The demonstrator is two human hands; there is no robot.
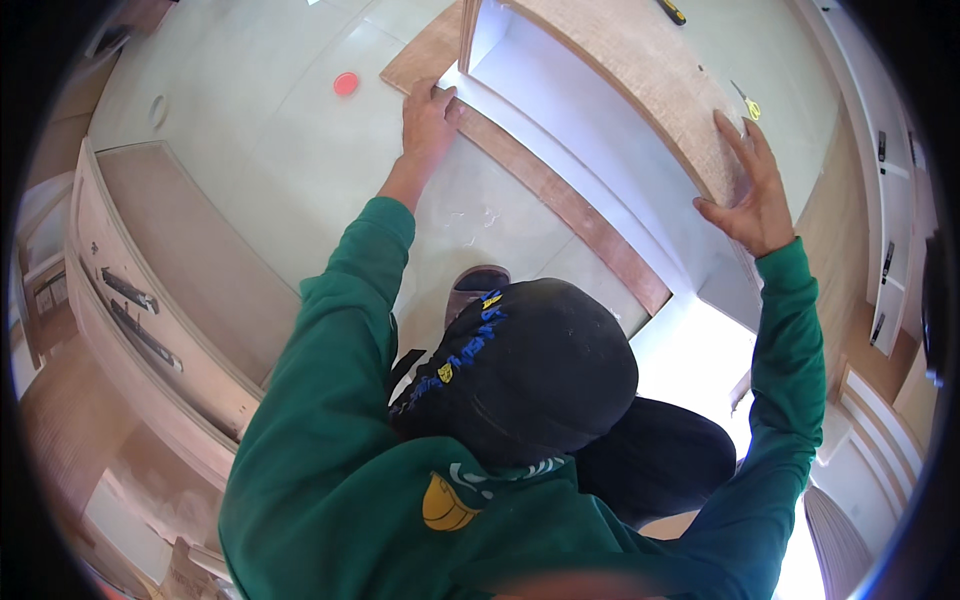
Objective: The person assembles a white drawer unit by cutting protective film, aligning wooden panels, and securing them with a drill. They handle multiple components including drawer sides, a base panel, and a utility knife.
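Note:
A long box-like cabinet carcass (pixel 590 95) with white inner faces and wood-coloured outer panels stands on the floor ahead of me. Along its near side runs a narrow brown wooden strip (pixel 570 198). My left hand (pixel 428 128) is closed at the strip's far left end, its fingertips bent over the edge by the white board. What lies under those fingers is partly hidden. My right hand (pixel 752 195) rests with fingers spread and thumb apart against the right end of the cabinet's upper wooden panel (pixel 640 75).
A red round lid (pixel 345 83) lies on the tiled floor. Yellow-handled scissors (pixel 748 103) and a yellow-black tool handle (pixel 672 11) lie beyond the cabinet. At left stands a drawer-like wooden box (pixel 190 270) with metal slides (pixel 130 290). White panels with black runners (pixel 888 225) stand at right.

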